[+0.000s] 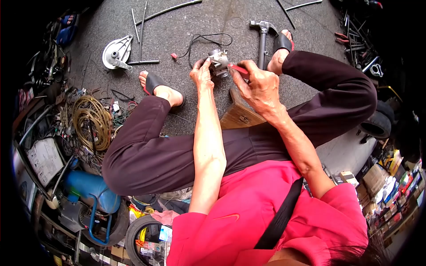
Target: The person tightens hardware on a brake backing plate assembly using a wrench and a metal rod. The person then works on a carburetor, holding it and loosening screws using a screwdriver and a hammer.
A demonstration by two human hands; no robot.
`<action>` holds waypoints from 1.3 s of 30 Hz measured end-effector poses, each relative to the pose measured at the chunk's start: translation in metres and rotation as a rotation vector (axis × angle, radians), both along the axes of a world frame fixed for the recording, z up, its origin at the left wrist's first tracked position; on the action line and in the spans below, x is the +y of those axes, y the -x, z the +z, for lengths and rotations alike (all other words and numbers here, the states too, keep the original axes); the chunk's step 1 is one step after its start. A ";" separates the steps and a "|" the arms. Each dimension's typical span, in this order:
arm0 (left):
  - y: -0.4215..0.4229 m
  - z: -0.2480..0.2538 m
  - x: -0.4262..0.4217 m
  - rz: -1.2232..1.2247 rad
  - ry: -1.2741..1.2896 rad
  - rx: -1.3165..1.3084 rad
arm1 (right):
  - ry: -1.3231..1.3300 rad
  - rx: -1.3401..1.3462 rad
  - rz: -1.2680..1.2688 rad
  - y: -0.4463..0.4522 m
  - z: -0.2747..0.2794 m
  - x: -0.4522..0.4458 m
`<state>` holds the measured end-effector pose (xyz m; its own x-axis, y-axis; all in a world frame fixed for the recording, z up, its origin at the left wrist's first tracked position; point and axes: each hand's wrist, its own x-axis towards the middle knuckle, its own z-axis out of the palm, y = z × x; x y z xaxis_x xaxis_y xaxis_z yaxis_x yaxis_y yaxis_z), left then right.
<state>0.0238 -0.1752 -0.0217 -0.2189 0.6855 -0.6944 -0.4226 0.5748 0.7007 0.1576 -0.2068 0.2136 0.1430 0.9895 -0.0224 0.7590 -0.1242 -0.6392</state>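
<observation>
My left hand (pixel 202 74) is closed around the left side of a small silvery carburetor (pixel 218 58), held just above the ground between my feet. A thin black cable (pixel 208 36) loops out beyond it, with a small reddish end lying to the left. In my right hand (pixel 262 86) is a red-handled screwdriver (pixel 239 69), gripped with the fingers wrapped round. Its end points at the right side of the carburetor; whether the tip touches, I cannot tell.
A hammer (pixel 262 42) lies by my right foot. A brake hub plate (pixel 117 52) and metal rods (pixel 141 40) lie ahead of my left foot. Coiled tubing (pixel 92 119) and a blue tank (pixel 88 190) are at left. Assorted tools (pixel 355 42) lie far right.
</observation>
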 end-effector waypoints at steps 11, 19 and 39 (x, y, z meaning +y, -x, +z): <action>-0.006 0.022 0.004 0.049 0.077 -0.001 | 0.004 -0.075 0.046 0.004 -0.001 0.003; -0.004 0.016 0.004 0.033 0.057 0.012 | -0.038 -0.051 0.016 0.005 0.001 0.001; -0.005 0.015 0.003 0.040 0.033 -0.017 | -0.019 -0.164 0.392 0.001 0.010 0.035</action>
